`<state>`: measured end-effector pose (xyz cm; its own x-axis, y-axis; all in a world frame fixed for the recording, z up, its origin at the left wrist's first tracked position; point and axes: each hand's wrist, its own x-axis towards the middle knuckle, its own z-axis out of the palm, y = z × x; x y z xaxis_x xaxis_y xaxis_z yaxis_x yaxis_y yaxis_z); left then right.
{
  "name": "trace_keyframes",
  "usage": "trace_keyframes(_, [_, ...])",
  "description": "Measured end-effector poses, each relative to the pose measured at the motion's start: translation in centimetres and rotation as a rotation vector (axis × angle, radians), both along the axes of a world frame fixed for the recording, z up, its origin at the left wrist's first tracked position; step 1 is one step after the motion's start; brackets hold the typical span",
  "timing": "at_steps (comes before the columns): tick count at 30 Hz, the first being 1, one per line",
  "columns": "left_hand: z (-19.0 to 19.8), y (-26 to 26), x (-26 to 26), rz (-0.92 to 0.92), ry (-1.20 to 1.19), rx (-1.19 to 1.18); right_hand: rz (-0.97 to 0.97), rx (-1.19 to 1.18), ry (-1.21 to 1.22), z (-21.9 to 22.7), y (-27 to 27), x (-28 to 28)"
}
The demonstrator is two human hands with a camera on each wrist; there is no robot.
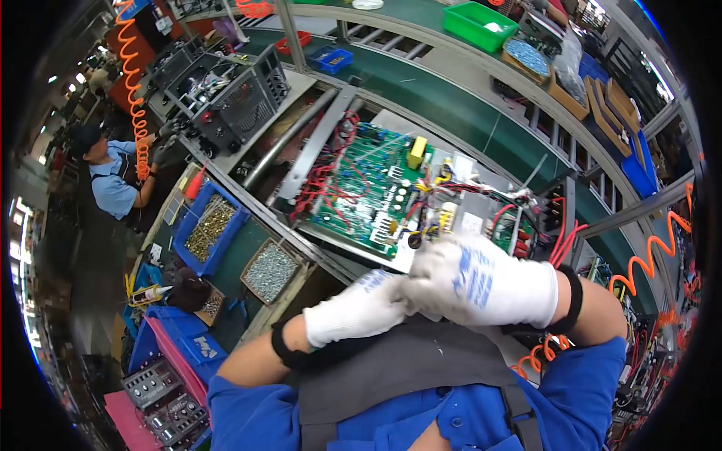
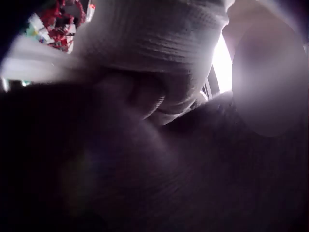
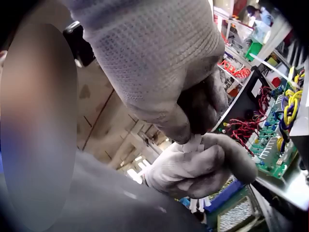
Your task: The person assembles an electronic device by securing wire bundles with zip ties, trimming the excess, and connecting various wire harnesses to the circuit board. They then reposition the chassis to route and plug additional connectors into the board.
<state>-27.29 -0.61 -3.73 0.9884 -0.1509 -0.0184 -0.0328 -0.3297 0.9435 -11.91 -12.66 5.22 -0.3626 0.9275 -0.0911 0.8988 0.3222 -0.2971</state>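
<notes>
Both hands wear white gloves and meet in front of the person's chest. In the right wrist view, the left hand [image 3: 193,169] has curled fingers round a small white piece [image 3: 193,144]. The right hand [image 3: 154,63] comes from above and pinches that same piece between thumb and finger. The head view shows the left hand [image 1: 361,307] touching the right hand [image 1: 481,282], with the piece hidden. Just beyond them lies an open unit with a green circuit board [image 1: 361,188] and red wires [image 1: 304,197]. The left wrist view is mostly dark, with gloved fingers [image 2: 149,99] close up.
A blue bin of brass-coloured parts [image 1: 242,218] and a tray of silver parts [image 1: 301,272] stand left of the unit. Behind it runs a green conveyor [image 1: 451,101] with a green bin [image 1: 451,19]. Orange coiled hoses hang at both sides. Another person [image 1: 113,180] stands at the far left.
</notes>
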Motion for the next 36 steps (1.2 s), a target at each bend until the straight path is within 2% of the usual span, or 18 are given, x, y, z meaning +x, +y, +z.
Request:
trace_keyframes(2, [-1.3, 0.6, -1.2, 0.013, 0.337, -0.398, -0.035, 0.006, 0.187, -1.8, 0.7, -0.7])
trace_keyframes(3, [-1.1, 2.3, -1.5, -0.118, 0.342, -0.167, -0.079, 0.015, 0.379, -2.8, 1.2, -1.0])
trace_keyframes(4, [-1.0, 3.1, -2.1, -0.136, 0.329, -0.185, -0.096, -0.003, 0.365, -3.5, 1.8, -1.5])
trace_keyframes(6, [-0.4, 4.6, -3.1, -0.018, 0.437, -0.379, -0.238, -0.040, 0.689, -4.0, 3.5, -2.3])
trace_keyframes(8, [-1.7, 6.9, -4.6, -0.020, 0.424, -0.304, -0.357, -0.143, 0.677, -2.6, 5.1, -2.1])
trace_keyframes(10, [-5.0, 9.2, -5.9, 0.321, -0.228, -0.004, -0.492, -0.122, 0.606, -1.4, 5.8, 0.2])
trace_keyframes(12, [-3.2, 11.6, -7.5, 0.801, 0.258, -0.464, -0.846, -0.344, 0.852, -1.2, 6.1, 1.5])
trace_keyframes(13, [-3.7, 11.3, -7.0, 0.819, 0.068, -0.520, -0.727, -0.270, 0.706, -1.1, 7.0, 1.6])
trace_keyframes(14, [-0.3, 10.2, -6.2, 0.771, 0.147, -0.452, -0.602, -0.197, 0.567, -1.4, 7.9, 1.1])
trace_keyframes(16, [-1.3, 7.7, -4.3, 0.625, -0.084, -0.199, -0.373, -0.098, 0.593, -2.9, 9.2, 0.0])
trace_keyframes(18, [0.5, 7.1, -4.6, 0.469, 0.354, -0.230, -0.288, -0.409, 0.668, -3.1, 10.3, 0.4])
trace_keyframes(22, [-2.4, 3.4, -5.5, 0.691, 0.460, -0.457, -0.074, -0.004, 0.351, -4.7, 13.2, 7.7])
trace_keyframes(24, [-2.3, 1.8, -5.4, 0.798, 0.494, -0.476, 0.052, -0.154, 0.308, -5.8, 15.2, 8.7])
trace_keyframes(27, [-0.9, 0.8, -4.2, 0.771, 0.454, -0.207, 0.428, -0.185, 0.471, -9.0, 17.3, 8.2])
trace_keyframes(28, [-0.6, 0.9, -3.9, 0.771, 0.506, -0.145, 0.410, -0.478, 0.501, -8.1, 18.3, 8.1])
trace_keyframes(30, [-1.9, 0.6, -3.8, 0.815, 0.193, 0.197, 0.225, -0.686, 0.415, -4.6, 19.7, 9.3])
trace_keyframes(34, [-1.7, 1.3, -1.9, 1.023, 0.116, 0.422, 0.040, -0.243, 0.288, -4.7, 22.1, 11.8])
trace_keyframes(36, [-1.4, 1.2, -0.6, 1.047, 0.070, 0.447, 0.127, 0.078, 0.244, -6.1, 22.6, 11.9])
